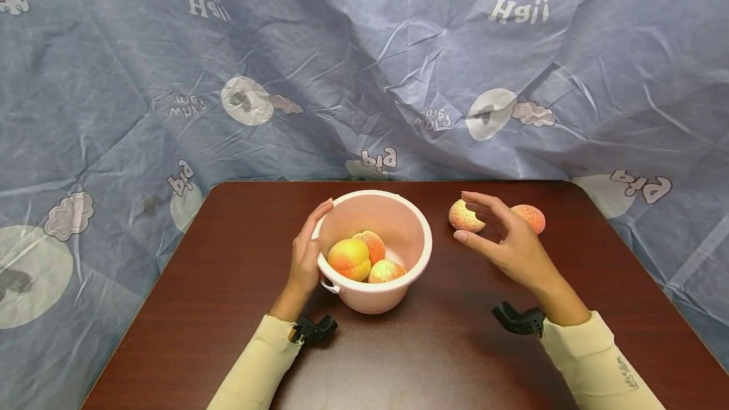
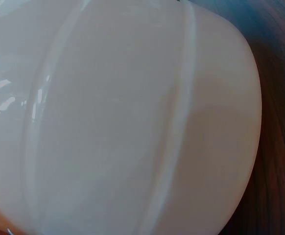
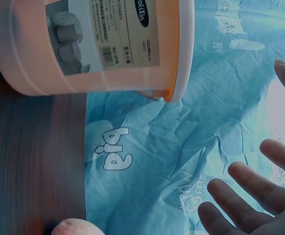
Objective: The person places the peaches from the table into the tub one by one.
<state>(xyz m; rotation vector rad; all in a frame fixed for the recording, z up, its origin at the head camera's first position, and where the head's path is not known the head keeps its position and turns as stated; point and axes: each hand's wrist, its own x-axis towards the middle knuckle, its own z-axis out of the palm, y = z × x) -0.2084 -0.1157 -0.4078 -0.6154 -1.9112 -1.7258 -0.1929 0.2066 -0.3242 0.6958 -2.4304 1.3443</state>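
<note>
A: Peaches first. How many had you got into the pink bucket (image 1: 398, 258)?

B: Three lay inside it: a large peach (image 1: 348, 259) at the near left, a second (image 1: 373, 243) behind it and a third (image 1: 386, 271) at the near right. Two were left out on the counter (image 1: 228, 309), to the right of the bucket: a pale peach (image 1: 462, 216) and a redder peach (image 1: 531, 216) farther right. So, as I judge it, you were past the halfway mark, with two fruit to go.

A: And your hands?

B: Your left hand (image 1: 304, 252) lay against the bucket's left wall, fingers straight along the rim, steadying it without curling round anything. The left wrist view showed only that pink wall, close up. Your right hand (image 1: 504, 239) hovered over the pale peach with its grip spread wide, fingers and thumb apart, holding nothing. I could not tell whether the fingertips touched the fruit.

A: Anything else?

B: A blue printed cloth (image 1: 364, 81) hung behind the counter's far edge.
</note>
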